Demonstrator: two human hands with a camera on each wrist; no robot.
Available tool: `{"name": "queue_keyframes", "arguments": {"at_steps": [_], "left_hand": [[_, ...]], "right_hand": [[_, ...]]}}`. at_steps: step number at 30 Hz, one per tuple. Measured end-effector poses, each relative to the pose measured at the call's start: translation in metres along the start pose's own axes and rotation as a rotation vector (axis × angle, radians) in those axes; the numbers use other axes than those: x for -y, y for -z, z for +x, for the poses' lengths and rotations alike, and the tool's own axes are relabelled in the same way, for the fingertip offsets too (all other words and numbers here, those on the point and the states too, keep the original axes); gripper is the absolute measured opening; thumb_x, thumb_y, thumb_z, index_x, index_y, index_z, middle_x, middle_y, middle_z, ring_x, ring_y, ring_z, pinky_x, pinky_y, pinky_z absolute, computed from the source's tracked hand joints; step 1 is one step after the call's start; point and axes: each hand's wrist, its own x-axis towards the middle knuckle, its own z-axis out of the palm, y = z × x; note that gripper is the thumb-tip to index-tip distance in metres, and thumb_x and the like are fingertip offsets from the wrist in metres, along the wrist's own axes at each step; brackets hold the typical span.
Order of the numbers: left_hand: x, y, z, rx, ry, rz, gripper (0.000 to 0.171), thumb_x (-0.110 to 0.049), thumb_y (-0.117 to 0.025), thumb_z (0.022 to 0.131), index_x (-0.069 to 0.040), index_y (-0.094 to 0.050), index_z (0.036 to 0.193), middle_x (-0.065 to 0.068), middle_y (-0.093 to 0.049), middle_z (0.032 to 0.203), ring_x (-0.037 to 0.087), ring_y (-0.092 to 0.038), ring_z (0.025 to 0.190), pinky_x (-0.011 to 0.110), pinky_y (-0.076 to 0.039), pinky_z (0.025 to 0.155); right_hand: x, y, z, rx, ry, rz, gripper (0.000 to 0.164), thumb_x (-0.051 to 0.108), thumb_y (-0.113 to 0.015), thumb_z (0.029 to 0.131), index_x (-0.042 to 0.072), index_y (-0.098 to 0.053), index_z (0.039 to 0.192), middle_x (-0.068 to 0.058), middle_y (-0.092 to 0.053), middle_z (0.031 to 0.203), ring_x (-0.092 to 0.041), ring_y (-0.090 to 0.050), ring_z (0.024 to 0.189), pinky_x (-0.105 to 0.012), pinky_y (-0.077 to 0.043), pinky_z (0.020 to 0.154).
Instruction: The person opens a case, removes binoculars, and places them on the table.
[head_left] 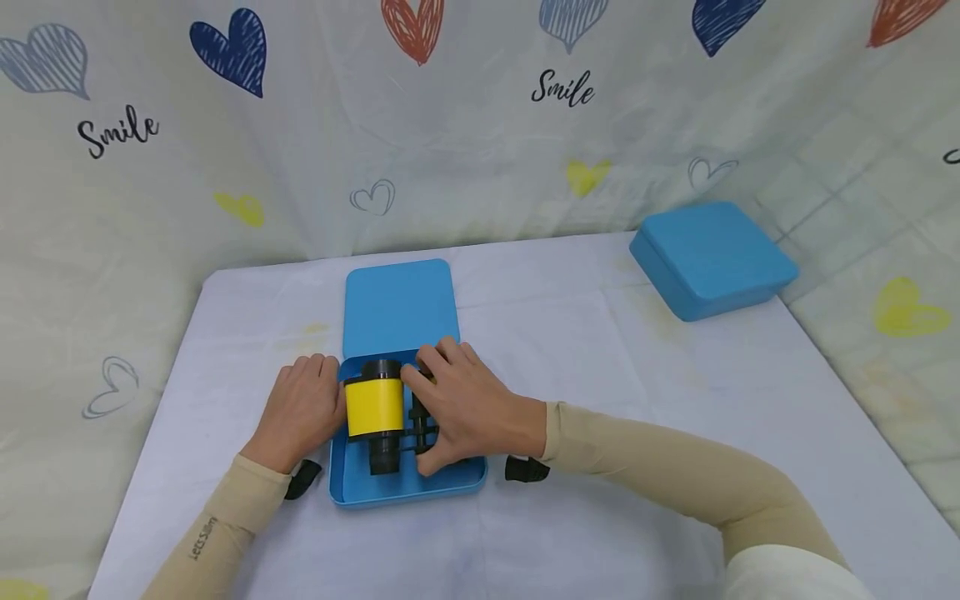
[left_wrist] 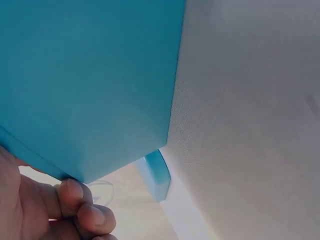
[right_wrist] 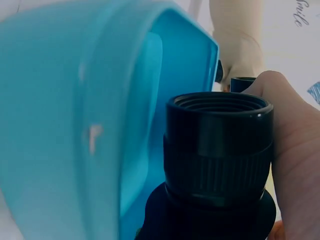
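Head view: on the worktop (head_left: 600, 358), the right hand (head_left: 476, 412) has its fingers clamped across the right side of the yellow-and-black binoculars (head_left: 375, 406), which sit within the open blue case (head_left: 405, 502). The left hand (head_left: 300, 412) is at the case's left side.

Left wrist: curled fingers (left_wrist: 72, 192) hold the case's edge; that brace should stay firm.

Right wrist: an eyepiece (right_wrist: 218, 150) lies close to the rim, so level, unhurried handling seems wise.

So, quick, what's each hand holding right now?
Left hand: closed, holding the side of the open blue case.
Right hand: closed, holding the yellow-and-black binoculars.
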Motion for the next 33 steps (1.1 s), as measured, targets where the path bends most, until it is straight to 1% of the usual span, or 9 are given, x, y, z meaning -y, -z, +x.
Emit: {"name": "queue_keyframes", "arguments": {"at_steps": [4, 11, 18, 26, 30, 33], "left_hand": [[0.000, 0.002, 0.001, 0.008, -0.002, 0.002, 0.015, -0.012, -0.055, 0.097, -0.001, -0.053, 0.087, 0.008, -0.041, 0.069, 0.023, -0.041, 0.066, 0.032, -0.032, 0.063], [-0.002, 0.004, 0.003, 0.020, -0.002, 0.023, 0.015, -0.012, -0.055, 0.095, -0.001, -0.053, 0.086, 0.007, -0.039, 0.067, 0.022, -0.040, 0.064, 0.031, -0.032, 0.061], [-0.001, 0.004, 0.003, 0.000, -0.026, 0.039, 0.014, -0.010, -0.054, 0.093, -0.002, -0.051, 0.082, 0.006, -0.039, 0.065, 0.021, -0.039, 0.061, 0.030, -0.029, 0.058], [-0.001, 0.003, 0.004, -0.010, -0.046, 0.049, 0.015, -0.010, -0.054, 0.092, -0.003, -0.050, 0.079, 0.006, -0.039, 0.064, 0.020, -0.038, 0.060, 0.030, -0.028, 0.057], [-0.001, 0.004, 0.004, -0.012, -0.049, 0.054, 0.016, -0.010, -0.055, 0.092, -0.003, -0.050, 0.079, 0.006, -0.040, 0.064, 0.020, -0.039, 0.060, 0.030, -0.028, 0.058], [-0.002, 0.004, 0.004, -0.011, -0.049, 0.060, 0.016, -0.011, -0.055, 0.092, -0.003, -0.050, 0.079, 0.006, -0.040, 0.064, 0.020, -0.039, 0.060, 0.030, -0.029, 0.058]], "right_hand": [[-0.006, 0.007, -0.001, -0.001, -0.016, -0.006, 0.076, 0.069, -0.072, 0.067, 0.015, -0.054, 0.118, -0.004, -0.048, 0.099, -0.019, -0.037, 0.091, -0.030, -0.025, 0.071], [-0.020, 0.017, -0.005, -0.019, -0.061, -0.013, 0.080, 0.068, -0.073, 0.066, 0.014, -0.056, 0.121, -0.005, -0.048, 0.099, -0.020, -0.037, 0.093, -0.032, -0.026, 0.072], [-0.038, 0.025, -0.011, -0.039, -0.091, -0.027, 0.080, 0.066, -0.074, 0.064, 0.013, -0.057, 0.121, -0.006, -0.047, 0.101, -0.022, -0.038, 0.095, -0.034, -0.027, 0.073], [-0.061, 0.029, -0.021, -0.058, -0.130, -0.054, 0.079, 0.066, -0.077, 0.062, 0.012, -0.054, 0.115, -0.006, -0.044, 0.097, -0.024, -0.038, 0.095, -0.037, -0.027, 0.075], [-0.073, 0.029, -0.027, -0.065, -0.148, -0.062, 0.085, 0.070, -0.080, 0.061, 0.011, -0.054, 0.116, -0.007, -0.044, 0.098, -0.026, -0.038, 0.095, -0.038, -0.028, 0.075], [-0.081, 0.030, -0.031, -0.076, -0.161, -0.068, 0.087, 0.068, -0.083, 0.060, 0.009, -0.055, 0.116, -0.009, -0.045, 0.098, -0.027, -0.039, 0.094, -0.039, -0.029, 0.074]]}}
